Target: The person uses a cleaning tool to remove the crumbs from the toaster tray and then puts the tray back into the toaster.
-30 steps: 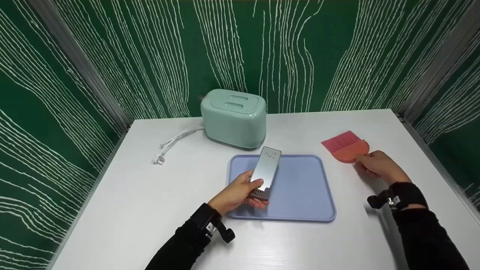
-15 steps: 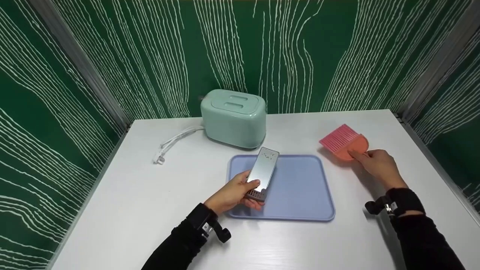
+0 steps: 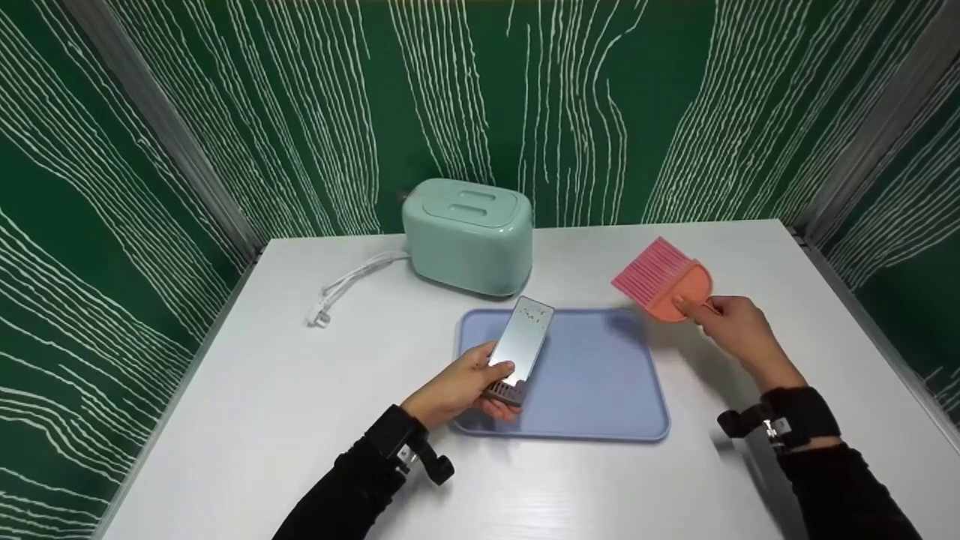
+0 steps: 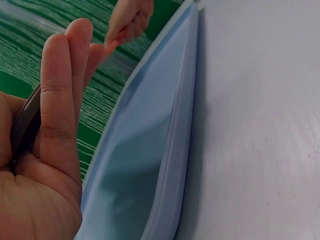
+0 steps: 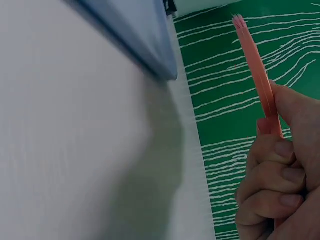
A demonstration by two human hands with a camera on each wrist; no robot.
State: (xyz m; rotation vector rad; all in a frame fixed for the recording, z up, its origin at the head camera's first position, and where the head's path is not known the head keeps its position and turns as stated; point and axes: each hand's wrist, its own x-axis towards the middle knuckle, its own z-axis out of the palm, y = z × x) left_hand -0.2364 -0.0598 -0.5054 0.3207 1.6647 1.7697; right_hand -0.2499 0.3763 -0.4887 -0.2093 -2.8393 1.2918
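My left hand (image 3: pixel 459 386) holds a flat silver rectangular object (image 3: pixel 524 337) with a grey slotted end, thumb on its shiny face and fingers beneath. It is tilted above the left half of a blue tray (image 3: pixel 600 375). Only its dark edge (image 4: pixel 26 120) shows in the left wrist view. On the right, my right hand (image 3: pixel 739 334) pinches a small brush (image 3: pixel 664 281) by its orange rounded grip, thumb on top. The pink bristles point to the upper left, beside the tray's far right corner. Edge-on, the brush (image 5: pixel 256 65) appears raised in the right wrist view.
A mint-green toaster (image 3: pixel 469 240) stands behind the tray near the back wall. Its white cord and plug (image 3: pixel 319 315) lie to the left on the white table (image 3: pixel 300 420). Green walls (image 3: pixel 570 112) with white lines enclose the back and sides.
My right hand has lifted the brush off the table and moved it left toward the tray. The left hand has shifted slightly left and toward me with the silver object.
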